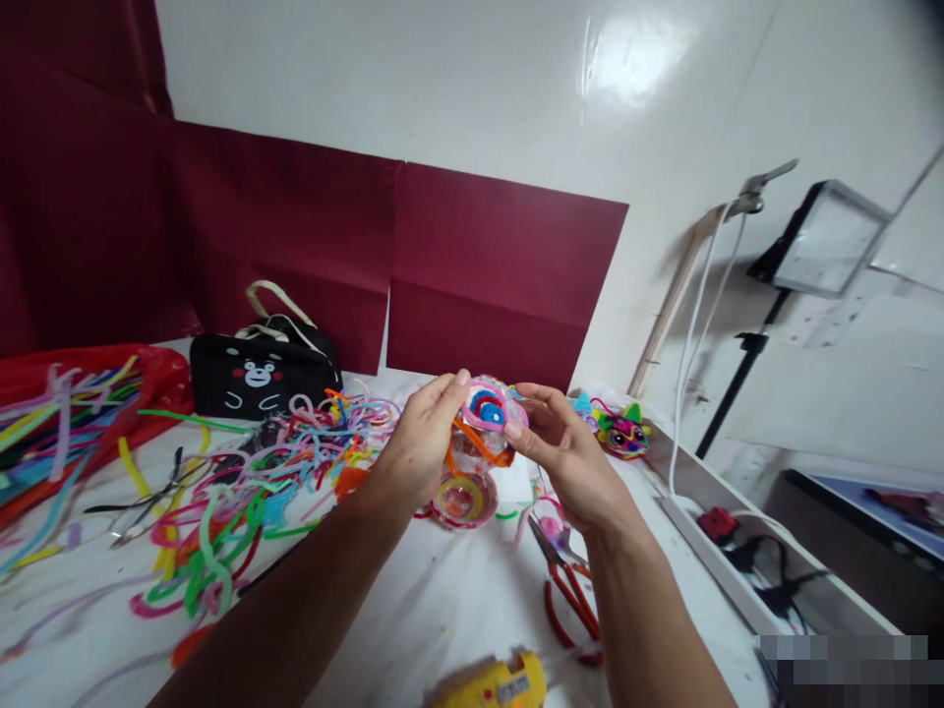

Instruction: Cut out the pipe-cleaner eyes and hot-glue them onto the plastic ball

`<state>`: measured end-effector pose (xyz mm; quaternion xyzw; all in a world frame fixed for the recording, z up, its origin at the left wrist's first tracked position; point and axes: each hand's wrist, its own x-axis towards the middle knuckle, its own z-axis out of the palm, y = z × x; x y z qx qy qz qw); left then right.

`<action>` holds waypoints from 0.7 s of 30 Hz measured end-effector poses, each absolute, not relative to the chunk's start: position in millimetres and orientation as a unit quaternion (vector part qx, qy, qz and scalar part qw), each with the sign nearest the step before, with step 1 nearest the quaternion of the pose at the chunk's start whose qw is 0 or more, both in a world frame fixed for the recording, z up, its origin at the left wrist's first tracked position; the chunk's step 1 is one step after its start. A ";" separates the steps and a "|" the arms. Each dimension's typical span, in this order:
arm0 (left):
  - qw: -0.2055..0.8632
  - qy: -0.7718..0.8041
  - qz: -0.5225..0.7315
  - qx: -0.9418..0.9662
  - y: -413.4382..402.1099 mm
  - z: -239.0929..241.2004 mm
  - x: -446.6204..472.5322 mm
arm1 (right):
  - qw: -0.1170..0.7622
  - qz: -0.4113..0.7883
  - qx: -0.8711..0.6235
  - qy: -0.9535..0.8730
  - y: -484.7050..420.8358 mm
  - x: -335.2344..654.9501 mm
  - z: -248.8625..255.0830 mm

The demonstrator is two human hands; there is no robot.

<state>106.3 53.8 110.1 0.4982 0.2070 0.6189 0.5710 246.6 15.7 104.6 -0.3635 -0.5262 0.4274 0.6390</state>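
Note:
Between my two hands I hold up a small pipe-cleaner craft (pixel 488 408) with a pink rim and a blue, red and white eye-like spiral. My left hand (pixel 428 433) grips its left edge, thumb on top. My right hand (pixel 564 442) pinches its right side between thumb and fingers. An orange strip (pixel 479 441) hangs just below the craft; whether it is joined on I cannot tell. Under my hands on the white table is a round clear container (pixel 463 500) with a colourful, ringed inside. Red-handled scissors (pixel 567 590) lie beside my right forearm.
A yellow glue gun (pixel 494 681) sits at the near edge. Tangled pipe cleaners (pixel 243 511) spread over the left, with glasses (pixel 158 492) and a red bag (pixel 166 379) of more. A black bag (pixel 265 374) stands behind. At right are a colourful craft (pixel 623 433) and a cable tray (pixel 730 560).

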 end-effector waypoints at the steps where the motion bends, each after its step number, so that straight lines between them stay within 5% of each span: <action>1: 0.573 0.205 0.618 0.498 53.9 109.9 106.5 | 0.638 0.430 -0.362 -0.525 15.7 246.9 104.6; 21: 0.571 0.210 0.622 0.493 56.8 107.9 109.2 | 0.620 0.447 -0.358 -0.536 19.8 256.1 99.4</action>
